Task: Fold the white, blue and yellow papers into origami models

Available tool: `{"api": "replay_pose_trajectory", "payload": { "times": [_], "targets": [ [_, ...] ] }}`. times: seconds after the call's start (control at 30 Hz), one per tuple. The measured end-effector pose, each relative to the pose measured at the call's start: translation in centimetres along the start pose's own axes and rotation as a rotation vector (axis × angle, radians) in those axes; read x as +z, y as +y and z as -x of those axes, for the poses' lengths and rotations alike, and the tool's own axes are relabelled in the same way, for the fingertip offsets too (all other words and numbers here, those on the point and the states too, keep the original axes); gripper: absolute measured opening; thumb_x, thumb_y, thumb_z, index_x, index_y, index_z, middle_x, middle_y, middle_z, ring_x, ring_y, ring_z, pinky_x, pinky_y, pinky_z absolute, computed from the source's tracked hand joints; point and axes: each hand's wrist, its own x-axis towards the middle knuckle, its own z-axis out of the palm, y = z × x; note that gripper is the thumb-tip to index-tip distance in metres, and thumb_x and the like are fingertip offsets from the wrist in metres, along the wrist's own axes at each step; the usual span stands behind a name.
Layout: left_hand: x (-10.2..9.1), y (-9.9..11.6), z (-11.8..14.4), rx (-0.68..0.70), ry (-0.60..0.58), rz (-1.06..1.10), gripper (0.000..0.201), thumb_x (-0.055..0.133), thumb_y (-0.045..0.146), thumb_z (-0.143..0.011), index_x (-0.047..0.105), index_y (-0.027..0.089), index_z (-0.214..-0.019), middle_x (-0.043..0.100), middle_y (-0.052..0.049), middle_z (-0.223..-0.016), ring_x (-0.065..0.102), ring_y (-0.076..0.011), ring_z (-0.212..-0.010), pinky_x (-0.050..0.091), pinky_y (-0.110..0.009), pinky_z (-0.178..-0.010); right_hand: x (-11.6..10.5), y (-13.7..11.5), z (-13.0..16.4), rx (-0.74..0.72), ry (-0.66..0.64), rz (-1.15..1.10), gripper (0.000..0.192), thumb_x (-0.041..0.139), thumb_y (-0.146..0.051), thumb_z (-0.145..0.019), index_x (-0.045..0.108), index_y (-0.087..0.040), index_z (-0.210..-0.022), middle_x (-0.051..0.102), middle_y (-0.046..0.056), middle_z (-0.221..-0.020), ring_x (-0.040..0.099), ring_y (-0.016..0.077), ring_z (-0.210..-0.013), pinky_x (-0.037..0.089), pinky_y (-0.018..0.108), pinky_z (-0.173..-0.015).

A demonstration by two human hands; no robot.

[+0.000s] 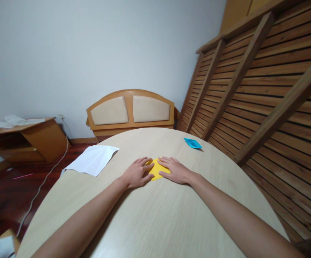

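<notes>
A small sheet of yellow paper lies flat on the round, light wood table. My left hand rests on its left side, fingers spread and pressed down. From the other side, my right hand lies over the paper's right part with the fingers stretched out. Between the two hands the middle of the paper shows; its side edges are partly hidden under my fingers. Farther back on the right sits a folded blue paper piece, apart from both hands.
A creased white sheet lies near the table's left edge. Beyond the table stands a padded headboard. A slatted wooden frame leans along the right. To the left, a low wooden desk and a white cable are visible.
</notes>
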Motion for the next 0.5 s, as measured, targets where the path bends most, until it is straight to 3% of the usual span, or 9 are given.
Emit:
{"api": "replay_pose_trajectory", "payload": {
  "times": [0.17,0.5],
  "targets": [
    [-0.3,0.0,0.1,0.148,-0.081,0.100,0.043,0.049,0.033,-0.095,0.057,0.021,-0.136,0.054,-0.011,-0.143,0.046,-0.0255,-0.136,0.037,-0.042,-0.114,-0.2,0.3,0.1,0.013,-0.007,0.023,0.062,0.047,-0.056,-0.095,0.045,-0.022,-0.147,0.045,0.011,-0.152,0.034,0.0294,-0.144,0.022,0.053,-0.118],
    [-0.3,-0.5,0.4,0.139,-0.086,0.148,0.055,0.059,0.039,-0.089,0.053,0.018,-0.140,0.050,-0.014,-0.147,0.043,-0.0290,-0.139,0.035,-0.045,-0.116,-1.2,-0.7,0.2,-0.205,0.060,0.008,0.043,0.067,-0.045,-0.086,0.068,-0.023,-0.123,0.067,0.009,-0.127,0.055,0.0278,-0.123,0.035,0.048,-0.110]
  ]
}}
